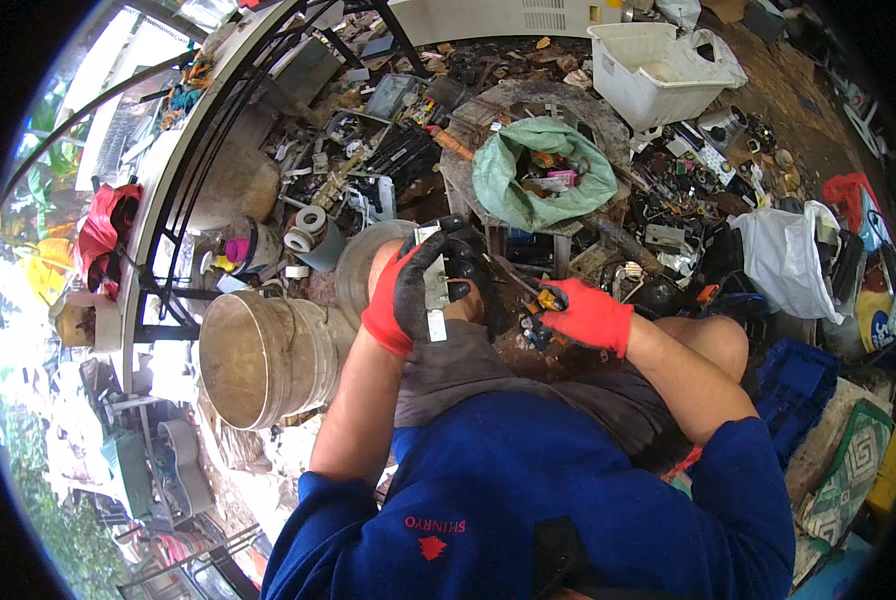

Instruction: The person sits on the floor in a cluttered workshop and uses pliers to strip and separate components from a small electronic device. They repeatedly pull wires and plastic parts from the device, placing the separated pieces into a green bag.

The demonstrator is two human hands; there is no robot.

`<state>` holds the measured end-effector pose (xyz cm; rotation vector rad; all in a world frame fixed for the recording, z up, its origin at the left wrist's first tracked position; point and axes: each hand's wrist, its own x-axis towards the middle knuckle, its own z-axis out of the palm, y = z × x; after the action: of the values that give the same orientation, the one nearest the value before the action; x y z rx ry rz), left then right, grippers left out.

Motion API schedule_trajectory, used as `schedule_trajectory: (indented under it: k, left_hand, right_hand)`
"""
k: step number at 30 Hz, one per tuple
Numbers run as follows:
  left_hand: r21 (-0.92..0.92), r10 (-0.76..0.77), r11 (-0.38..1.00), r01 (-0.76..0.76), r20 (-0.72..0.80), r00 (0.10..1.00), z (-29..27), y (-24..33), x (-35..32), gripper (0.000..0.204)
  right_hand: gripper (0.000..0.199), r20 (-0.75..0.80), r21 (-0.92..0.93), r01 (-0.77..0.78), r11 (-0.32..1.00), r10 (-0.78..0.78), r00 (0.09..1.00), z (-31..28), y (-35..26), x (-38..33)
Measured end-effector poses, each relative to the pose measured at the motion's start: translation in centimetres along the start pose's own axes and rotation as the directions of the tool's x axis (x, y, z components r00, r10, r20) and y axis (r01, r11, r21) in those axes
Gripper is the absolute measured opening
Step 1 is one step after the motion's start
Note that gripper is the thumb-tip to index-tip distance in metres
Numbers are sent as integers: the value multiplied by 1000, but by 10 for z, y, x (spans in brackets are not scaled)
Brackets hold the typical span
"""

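Scrap and loose parts covered the ground of an outdoor work yard, with a curved dark metal railing [183,160] along the left side. Over the person's lap, the left hand [400,295], in a red-and-black glove, gripped a small flat grey-white metal part [434,290]; its fingers [420,262] were clamped around the piece, which stood roughly upright and showed a pale face with a narrow strip hanging below. Just beside it to the right, the right hand [588,315], gloved the same way, had its fingers closed on a small tool with yellow and dark handles [546,300], its tip pointing toward the part; whether tip and part touched could not be told. Beyond the hands, a low round stand [468,130] carried a green sack [540,172], open at the top, holding mixed scraps including something pink. Farther back sat a white plastic crate [648,70], its contents not visible. At the left lay a dull metal drum [258,360] on its side, and at the right a white plastic bag [786,260].
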<state>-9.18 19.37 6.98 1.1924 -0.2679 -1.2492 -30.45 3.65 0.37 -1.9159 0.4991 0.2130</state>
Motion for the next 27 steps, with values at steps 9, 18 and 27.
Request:
schedule_trajectory:
  k: [9, 18, 27]
  left_hand:
    - [-239, 96, 969, -63, 129, 987, -10, -7, 4, 38]
    - [-181, 82, 982, -55, 143, 986, -4, -5, 2, 35]
    - [-137, 206, 972, -189, 123, 971, 21, -4, -1, 37]
  right_hand:
    - [62, -247, -370, 281, 886, -385, 889, 13, -1, -5]
    - [62, -245, -628, 299, 719, -547, 800, 19, -17, -8]
    - [61, -322, -456, 364, 812, -531, 784, 28, -10, -9]
